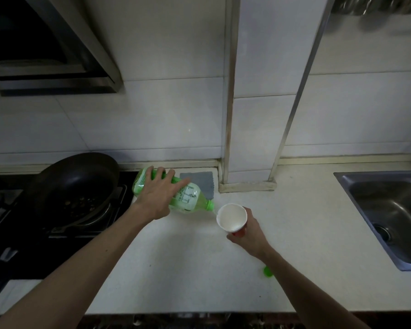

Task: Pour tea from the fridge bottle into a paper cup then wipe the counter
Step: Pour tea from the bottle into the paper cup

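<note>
My left hand (158,194) grips a green tea bottle (190,198) tipped nearly flat, its open neck pointing right and down at a paper cup (231,217). The cup is white inside with a red base and leans toward the bottle. My right hand (248,231) holds it from below and behind, just above the white counter (199,269). A thin stream runs from the neck to the cup's left rim. The green bottle cap (268,272) lies on the counter beside my right forearm. A grey cloth (202,184) lies flat behind the bottle, against the wall.
A dark wok (76,186) sits on the black gas stove (14,233) to the left. A steel sink (389,214) is sunk into the counter at the right. A tiled pillar (247,181) stands behind the cup. The counter's front edge runs along the bottom.
</note>
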A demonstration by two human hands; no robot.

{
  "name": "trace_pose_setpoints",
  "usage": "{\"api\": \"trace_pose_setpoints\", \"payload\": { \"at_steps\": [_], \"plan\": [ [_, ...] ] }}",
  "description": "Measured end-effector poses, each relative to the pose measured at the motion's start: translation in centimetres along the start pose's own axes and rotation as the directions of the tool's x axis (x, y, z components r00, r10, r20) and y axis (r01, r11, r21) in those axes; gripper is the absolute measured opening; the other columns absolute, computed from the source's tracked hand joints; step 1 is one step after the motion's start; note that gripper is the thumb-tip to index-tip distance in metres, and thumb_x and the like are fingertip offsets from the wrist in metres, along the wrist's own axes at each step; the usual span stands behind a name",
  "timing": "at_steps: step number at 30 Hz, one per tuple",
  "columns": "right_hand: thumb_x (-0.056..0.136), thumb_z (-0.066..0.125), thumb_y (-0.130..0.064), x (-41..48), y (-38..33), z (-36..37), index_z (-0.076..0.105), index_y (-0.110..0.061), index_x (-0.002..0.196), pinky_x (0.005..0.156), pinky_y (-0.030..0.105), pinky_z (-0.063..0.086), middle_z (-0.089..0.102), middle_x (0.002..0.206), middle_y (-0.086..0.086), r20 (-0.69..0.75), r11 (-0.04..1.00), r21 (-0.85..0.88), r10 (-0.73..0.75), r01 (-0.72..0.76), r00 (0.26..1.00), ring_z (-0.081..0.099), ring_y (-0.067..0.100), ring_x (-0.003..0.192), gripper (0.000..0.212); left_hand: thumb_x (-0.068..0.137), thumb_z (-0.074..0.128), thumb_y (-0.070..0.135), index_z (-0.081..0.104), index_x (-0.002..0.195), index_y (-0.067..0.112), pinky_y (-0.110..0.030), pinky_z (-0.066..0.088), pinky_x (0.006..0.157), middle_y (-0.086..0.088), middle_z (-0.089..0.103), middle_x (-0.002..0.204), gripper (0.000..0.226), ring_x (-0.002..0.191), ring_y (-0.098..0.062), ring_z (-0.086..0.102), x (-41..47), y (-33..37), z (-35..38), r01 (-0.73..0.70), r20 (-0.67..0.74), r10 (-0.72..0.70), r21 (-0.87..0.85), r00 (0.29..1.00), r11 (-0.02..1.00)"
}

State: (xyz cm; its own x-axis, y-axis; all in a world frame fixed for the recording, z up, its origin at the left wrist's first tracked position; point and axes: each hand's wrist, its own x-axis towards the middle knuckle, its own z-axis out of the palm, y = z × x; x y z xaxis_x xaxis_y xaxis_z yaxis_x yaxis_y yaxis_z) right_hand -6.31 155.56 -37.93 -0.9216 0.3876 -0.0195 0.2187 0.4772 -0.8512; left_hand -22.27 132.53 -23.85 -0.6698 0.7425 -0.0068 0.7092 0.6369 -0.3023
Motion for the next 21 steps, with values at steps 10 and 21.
{"api": "trace_pose_setpoints", "payload": {
  "at_steps": [10, 21],
  "plan": [
    [0.063, 0.088, -0.016, -0.3, 0.3, -0.6, 0.039, -0.029, 0.125, 0.075, 0.009, 0.048, 0.051, 0.115, -0.017, -0.034, 0.985, 0.158, 0.071, -0.064, 0.997, 0.054, -0.001, 0.105, 0.079, 0.065, 0.076, 0.042, 0.021, 0.141, 0.035, -0.06, 0.007, 0.114, -0.004, 0.053, 0.122, 0.094, 0.12, -0.03, 0.05, -1.5, 1.1, 4.6, 0.216, 0.187, -0.147, -0.436, 0.971, 0.874],
    [0.064, 0.088, -0.014, 0.1, 0.7, -1.2, 0.041, -0.025, 0.127, 0.089, 0.046, 0.056, 0.053, 0.117, -0.008, -0.06, 0.967, 0.232, 0.123, -0.106, 0.991, 0.056, 0.018, 0.108, 0.079, 0.049, 0.092, 0.02, 0.029, 0.122, 0.041, -0.026, 0.056, 0.072, 0.011, 0.062, 0.109, 0.098, 0.096, -0.013, 0.066, -4.2, 2.9, 9.5, 0.299, 0.268, -0.141, -0.908, 0.953, 0.295]
  ]
}}
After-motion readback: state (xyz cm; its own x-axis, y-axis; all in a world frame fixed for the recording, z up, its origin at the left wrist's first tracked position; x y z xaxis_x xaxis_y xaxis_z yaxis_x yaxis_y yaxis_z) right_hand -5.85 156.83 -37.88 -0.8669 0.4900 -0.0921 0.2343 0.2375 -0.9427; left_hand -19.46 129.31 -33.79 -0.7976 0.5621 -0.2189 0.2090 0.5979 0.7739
